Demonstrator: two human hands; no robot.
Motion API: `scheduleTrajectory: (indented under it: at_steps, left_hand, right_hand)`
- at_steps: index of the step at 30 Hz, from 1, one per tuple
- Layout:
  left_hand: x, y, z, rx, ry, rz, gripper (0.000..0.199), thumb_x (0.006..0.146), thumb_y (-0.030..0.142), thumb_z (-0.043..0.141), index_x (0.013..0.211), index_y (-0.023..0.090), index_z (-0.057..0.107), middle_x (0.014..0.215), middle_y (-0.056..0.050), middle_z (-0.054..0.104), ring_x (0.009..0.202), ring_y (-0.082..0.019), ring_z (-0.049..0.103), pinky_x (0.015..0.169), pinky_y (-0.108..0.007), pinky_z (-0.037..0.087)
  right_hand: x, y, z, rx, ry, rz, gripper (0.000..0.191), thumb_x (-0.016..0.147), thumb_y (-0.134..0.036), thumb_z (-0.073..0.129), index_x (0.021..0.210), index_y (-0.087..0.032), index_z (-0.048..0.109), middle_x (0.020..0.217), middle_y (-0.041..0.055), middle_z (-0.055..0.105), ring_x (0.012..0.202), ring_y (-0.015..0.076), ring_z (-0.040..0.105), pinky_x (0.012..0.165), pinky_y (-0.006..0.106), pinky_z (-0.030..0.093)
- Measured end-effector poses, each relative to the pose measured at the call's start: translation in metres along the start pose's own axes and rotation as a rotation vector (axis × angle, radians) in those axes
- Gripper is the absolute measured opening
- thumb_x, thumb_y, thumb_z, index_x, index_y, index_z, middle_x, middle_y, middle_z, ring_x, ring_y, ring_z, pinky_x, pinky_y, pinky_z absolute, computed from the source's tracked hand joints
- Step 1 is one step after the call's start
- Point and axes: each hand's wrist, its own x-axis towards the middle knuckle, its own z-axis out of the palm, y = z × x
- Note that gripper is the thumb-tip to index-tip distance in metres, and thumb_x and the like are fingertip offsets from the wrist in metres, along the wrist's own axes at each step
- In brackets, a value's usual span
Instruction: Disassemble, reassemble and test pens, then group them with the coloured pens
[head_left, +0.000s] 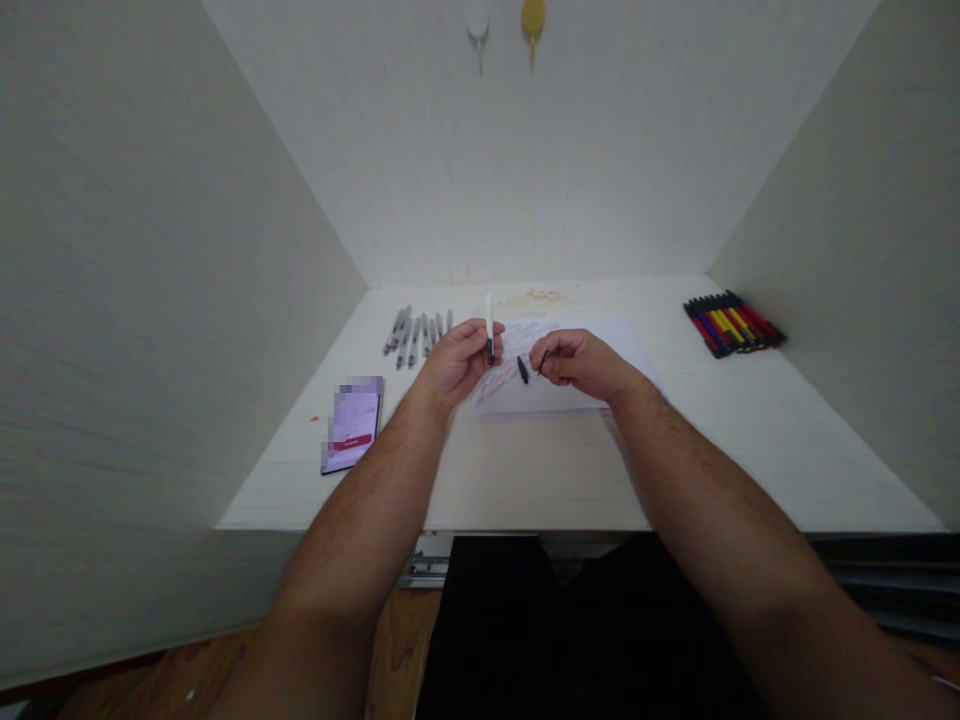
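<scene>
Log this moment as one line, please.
left hand: holds white-and-black pen | right hand: pinches thin dark piece | black piece: on paper, between hands

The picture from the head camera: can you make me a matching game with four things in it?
1. left hand
2. phone
3. small black piece
4. colourful pens

A. lying on the paper
B. on the right side of the table
C. holding a white pen with a black end
D. has a mostly purple screen

Right pairs: 1-C, 2-D, 3-A, 4-B
</scene>
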Motion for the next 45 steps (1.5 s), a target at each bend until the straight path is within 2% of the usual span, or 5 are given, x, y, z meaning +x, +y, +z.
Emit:
scheduleTrajectory:
  at_steps: [9, 18, 28, 37, 45]
  left_hand:
    - [0.000, -0.001, 0.000, 0.009, -0.015, -0.001, 0.022, 0.076, 0.029, 0.075, 0.088, 0.013, 0.067, 0.068, -0.001, 0.062, 0.061, -0.010, 0.059, 0.063, -0.023, 0.048]
    - [0.000, -0.003, 0.000, -0.012, -0.023, -0.010, 0.025, 0.072, 0.028, 0.079, 0.087, 0.011, 0.068, 0.069, -0.002, 0.065, 0.061, -0.010, 0.061, 0.063, -0.023, 0.049]
    - [0.000, -0.007, 0.000, 0.057, -0.027, -0.057, 0.024, 0.073, 0.028, 0.078, 0.086, 0.010, 0.069, 0.073, -0.005, 0.067, 0.065, -0.011, 0.063, 0.066, -0.024, 0.051]
    - [0.000, -0.010, -0.001, 0.121, -0.099, -0.082, 0.026, 0.072, 0.029, 0.079, 0.086, 0.010, 0.070, 0.072, -0.005, 0.067, 0.065, -0.013, 0.064, 0.067, -0.026, 0.050]
    - [0.000, -0.010, 0.000, 0.157, -0.127, -0.098, 0.023, 0.073, 0.028, 0.076, 0.086, 0.011, 0.069, 0.071, -0.005, 0.067, 0.063, -0.012, 0.062, 0.064, -0.026, 0.048]
  right_hand:
    - [0.000, 0.001, 0.001, 0.037, 0.031, 0.001, 0.012, 0.074, -0.026, 0.073, 0.080, -0.019, 0.066, 0.079, -0.0009, 0.067, 0.052, 0.0047, 0.046, 0.045, 0.019, 0.032]
    - [0.001, -0.004, 0.003, 0.155, 0.101, -0.013, 0.029, 0.069, -0.037, 0.079, 0.080, -0.018, 0.059, 0.073, -0.0008, 0.068, 0.050, 0.0053, 0.050, 0.044, 0.018, 0.033]
    - [0.000, -0.007, 0.003, 0.176, 0.157, 0.013, 0.028, 0.069, -0.032, 0.077, 0.083, -0.018, 0.057, 0.072, -0.0006, 0.069, 0.049, 0.0056, 0.050, 0.044, 0.018, 0.034]
    - [0.001, -0.008, 0.003, 0.196, 0.230, -0.008, 0.022, 0.069, -0.026, 0.073, 0.081, -0.018, 0.056, 0.072, -0.0011, 0.068, 0.048, 0.0054, 0.050, 0.043, 0.018, 0.033]
    - [0.002, -0.005, 0.001, 0.211, 0.208, -0.002, 0.034, 0.065, -0.029, 0.080, 0.087, -0.019, 0.057, 0.073, -0.0019, 0.068, 0.050, 0.0055, 0.050, 0.044, 0.018, 0.035]
